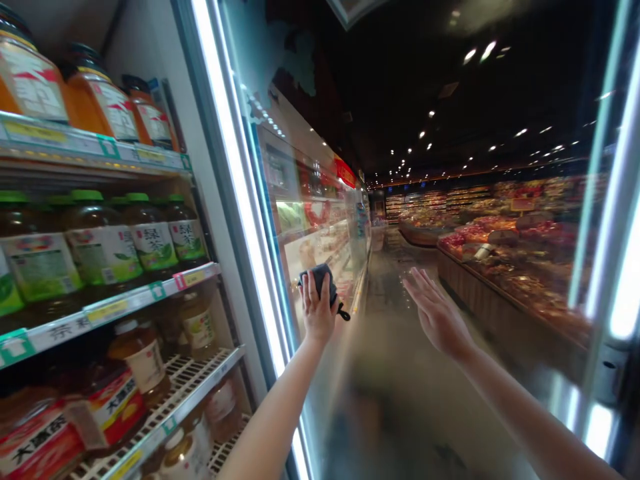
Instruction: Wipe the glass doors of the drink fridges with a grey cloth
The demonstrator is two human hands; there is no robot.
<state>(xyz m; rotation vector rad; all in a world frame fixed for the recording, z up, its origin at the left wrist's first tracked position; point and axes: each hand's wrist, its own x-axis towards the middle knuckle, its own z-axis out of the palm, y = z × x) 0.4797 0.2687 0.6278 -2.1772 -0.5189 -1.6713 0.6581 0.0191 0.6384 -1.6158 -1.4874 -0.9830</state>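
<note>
A dark grey cloth (pixel 325 275) with a small black loop hanging from it is under my left hand (pixel 316 308). My fingers hold the cloth against the clear glass door (pixel 400 380) of a drinks cooler, close to the lit strip. To the right, my right hand (pixel 443 319) is raised before the same glass with its fingers stretched out and nothing in it. Whether its fingertips touch the pane, I cannot tell.
On the left, shelves (pixel 125 300) hold bottled drinks, among them green-capped tea bottles (pixel 97 237). A bright light strip (pixel 245 193) stands between shelves and door. Through the glass appear a store aisle, other coolers and a produce stand (pixel 500 267). A metal door edge (pixel 607 373) stands far right.
</note>
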